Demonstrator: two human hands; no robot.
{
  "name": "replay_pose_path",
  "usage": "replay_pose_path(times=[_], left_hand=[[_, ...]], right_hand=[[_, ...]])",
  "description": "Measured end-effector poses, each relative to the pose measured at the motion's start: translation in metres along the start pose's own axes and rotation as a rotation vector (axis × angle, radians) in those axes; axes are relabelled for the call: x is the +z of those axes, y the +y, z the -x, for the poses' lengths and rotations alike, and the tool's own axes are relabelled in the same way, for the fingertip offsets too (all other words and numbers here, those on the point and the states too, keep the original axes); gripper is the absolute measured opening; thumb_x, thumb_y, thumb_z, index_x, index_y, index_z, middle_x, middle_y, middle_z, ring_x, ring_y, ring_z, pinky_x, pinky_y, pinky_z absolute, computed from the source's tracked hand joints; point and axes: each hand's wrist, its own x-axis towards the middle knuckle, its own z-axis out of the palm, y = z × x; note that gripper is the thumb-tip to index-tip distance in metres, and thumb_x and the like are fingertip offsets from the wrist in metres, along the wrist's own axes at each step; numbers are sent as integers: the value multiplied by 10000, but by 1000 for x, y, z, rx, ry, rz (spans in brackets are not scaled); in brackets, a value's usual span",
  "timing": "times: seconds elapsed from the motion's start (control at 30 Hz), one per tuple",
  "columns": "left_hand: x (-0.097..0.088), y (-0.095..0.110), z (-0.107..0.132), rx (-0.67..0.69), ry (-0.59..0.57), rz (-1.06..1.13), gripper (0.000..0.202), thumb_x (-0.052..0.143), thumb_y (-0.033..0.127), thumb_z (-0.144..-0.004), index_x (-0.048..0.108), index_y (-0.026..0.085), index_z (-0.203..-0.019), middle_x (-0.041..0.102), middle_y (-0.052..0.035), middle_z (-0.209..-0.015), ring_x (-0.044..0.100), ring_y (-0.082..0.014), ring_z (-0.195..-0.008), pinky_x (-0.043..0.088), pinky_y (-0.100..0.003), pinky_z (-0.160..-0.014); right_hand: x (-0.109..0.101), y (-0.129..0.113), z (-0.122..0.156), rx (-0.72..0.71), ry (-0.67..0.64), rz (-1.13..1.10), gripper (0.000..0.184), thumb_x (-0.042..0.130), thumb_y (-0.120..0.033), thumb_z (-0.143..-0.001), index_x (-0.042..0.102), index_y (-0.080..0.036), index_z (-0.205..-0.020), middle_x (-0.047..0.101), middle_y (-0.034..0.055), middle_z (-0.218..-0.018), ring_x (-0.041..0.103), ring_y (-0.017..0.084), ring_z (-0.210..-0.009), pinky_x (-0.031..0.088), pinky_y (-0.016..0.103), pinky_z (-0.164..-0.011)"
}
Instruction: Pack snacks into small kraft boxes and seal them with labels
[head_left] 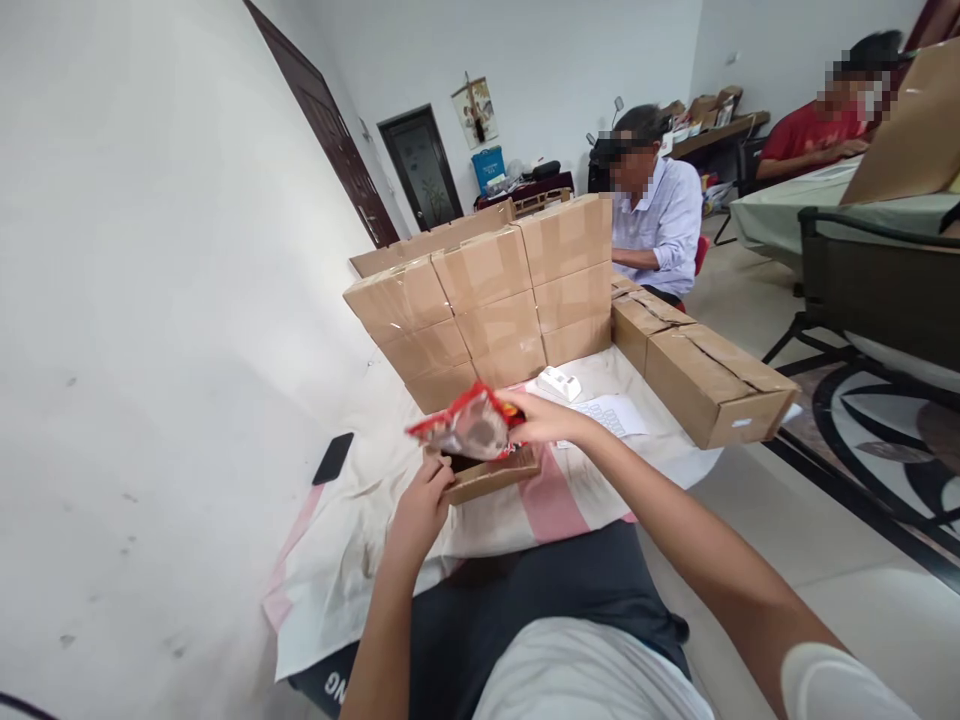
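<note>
A red packet with a see-through front [472, 425] is tilted over a small open cardboard box [491, 482]. My right hand [536, 415] is closed on the packet's right end. The packet is slightly blurred, and its contents are hard to make out. At the box's left end, my left hand [426, 488] grips the rim with its fingers bent over the edge. Most of the box's dark inside is hidden beneath the packet. Just beyond my right hand lie a white plastic object [559, 383] and a printed white sheet [615, 416].
A wall of taped cardboard boxes [495, 300] stands at the back of the cloth-covered table [345, 560]. Long cartons [712, 385] line the right side. A black phone [333, 459] lies at left. One person [667, 220] sits behind the boxes, another [802, 140] farther right.
</note>
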Motion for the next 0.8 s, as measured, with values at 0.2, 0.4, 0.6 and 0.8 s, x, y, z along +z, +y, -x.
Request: replay_pose_path(times=[0.2,0.4,0.6,0.8], left_hand=[[9,-11,21,101,112,9,190,545,209,-950,731,214,-985,727,-120,-1036,703,-251,-959,591,-372,-832],[0,-2,27,142,136,75,214,493,186,-995,706,206,-982,670,-75,-917,673,-166,-863,571,-273,-771],[6,-1,26,105,157,132,232,476,155,-979,699,212,-1008,647,-72,-930,655,-165,-875,562,-279,-776],[11,4,20,110,185,211,210,487,175,-987,693,216,-999,640,-69,-944,645,-165,-889,550,-283,-782]], right_hand=[[29,14,-32,38,-247,547,418,559,-11,-717,617,-169,-1099,703,45,-1042,646,194,-971,442,230,-790],[43,1,-44,42,0,984,330,532,-124,-853,576,-189,-1174,715,101,-1080,664,268,-1023,457,305,-776],[44,7,-49,276,-189,1166,357,509,-144,-909,630,-122,-1244,703,210,-1190,684,332,-1100,534,394,-836],[67,44,-57,408,-630,1118,292,625,-89,-838,759,-48,-1095,726,269,-1137,718,366,-1048,561,426,-854]])
